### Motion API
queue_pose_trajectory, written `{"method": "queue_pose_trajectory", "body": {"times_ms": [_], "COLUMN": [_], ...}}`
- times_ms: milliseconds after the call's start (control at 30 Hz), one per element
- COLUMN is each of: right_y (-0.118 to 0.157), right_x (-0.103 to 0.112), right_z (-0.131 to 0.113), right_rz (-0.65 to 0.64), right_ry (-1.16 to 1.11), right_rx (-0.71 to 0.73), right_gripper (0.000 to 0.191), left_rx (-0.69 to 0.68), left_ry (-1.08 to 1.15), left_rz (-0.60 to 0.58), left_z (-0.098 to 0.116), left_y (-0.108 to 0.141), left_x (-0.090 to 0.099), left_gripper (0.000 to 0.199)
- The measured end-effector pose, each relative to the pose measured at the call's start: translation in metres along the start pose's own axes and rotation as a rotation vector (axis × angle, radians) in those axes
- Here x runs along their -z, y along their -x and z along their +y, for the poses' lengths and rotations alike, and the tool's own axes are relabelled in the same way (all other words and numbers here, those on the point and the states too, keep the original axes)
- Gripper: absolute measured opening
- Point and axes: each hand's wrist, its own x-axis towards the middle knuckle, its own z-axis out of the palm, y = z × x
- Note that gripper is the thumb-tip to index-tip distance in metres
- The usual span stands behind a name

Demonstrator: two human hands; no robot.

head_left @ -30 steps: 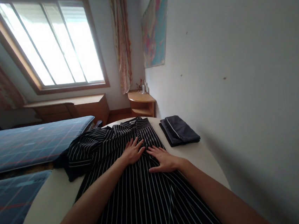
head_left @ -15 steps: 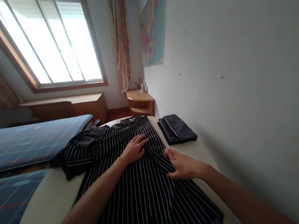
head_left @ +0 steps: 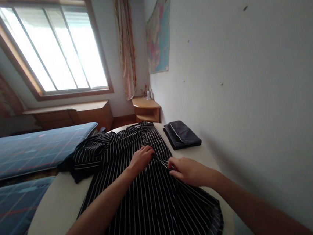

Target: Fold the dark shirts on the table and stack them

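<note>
A black shirt point(head_left: 137, 208) with white stripes lies spread on a round pale table point(head_left: 49, 216), its collar at the far edge. On the middle of its front, my left hand point(head_left: 142, 158) is closed, with fingertips curled on the cloth near the front opening. Just to the right, my right hand point(head_left: 188, 170) pinches a fold of the same shirt between thumb and fingers. One bunched sleeve point(head_left: 90, 157) reaches over the table's left side. The lower right part of the shirt fans out toward the right edge.
A folded dark garment point(head_left: 184, 133) with a light line of trim lies at the table's right, near the white wall point(head_left: 256, 122). Blue plaid mattresses point(head_left: 37, 149) are at the left. A corner shelf point(head_left: 145, 103) and a desk point(head_left: 89, 109) stand beyond.
Both hands have closed on the shirt cloth, where the fingers were spread before. The right hand has moved slightly left, and the shirt's lower right edge has shifted up and left.
</note>
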Motion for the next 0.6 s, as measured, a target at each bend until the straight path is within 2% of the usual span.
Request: {"method": "queue_pose_trajectory", "body": {"times_ms": [67,133,200,233,267,333,433,533,600], "right_y": [-0.001,-0.005,-0.011,-0.016,-0.022,-0.037,-0.062,-0.084,-0.095], "right_x": [0.0,-0.005,-0.011,-0.015,-0.019,-0.027,-0.038,-0.049,-0.056], "right_z": [-0.011,-0.017,-0.016,-0.012,-0.006,0.012,0.043,0.065,0.071], "right_rz": [-0.071,-0.286,-0.505,-0.552,-0.54,-0.362,-0.029,0.207,0.273], "right_ry": [-0.224,-0.487,-0.712,-0.781,-0.812,-0.778,-0.621,-0.396,-0.327], "right_rx": [0.052,0.072,0.063,0.05,0.028,-0.019,-0.07,-0.035,-0.018], "right_gripper": [0.025,0.037,0.041,0.039,0.035,0.029,0.022,0.018,0.018], "left_rx": [0.04,0.051,0.046,0.044,0.037,-0.004,-0.163,-0.411,-0.52], "left_ry": [0.021,0.032,0.035,0.04,0.047,0.083,0.205,0.337,0.345], "left_rz": [-0.016,-0.032,-0.038,-0.037,-0.033,-0.024,-0.05,-0.229,-0.307], "left_z": [-0.004,-0.008,-0.009,-0.007,-0.003,0.011,0.046,0.085,0.105], "left_y": [0.003,0.009,0.017,0.021,0.026,0.036,0.053,0.073,0.086], "left_x": [-0.001,-0.003,-0.005,-0.005,-0.003,0.004,0.023,0.04,0.045], "left_gripper": [0.027,0.031,0.033,0.034,0.035,0.036,0.034,0.034,0.046]}}
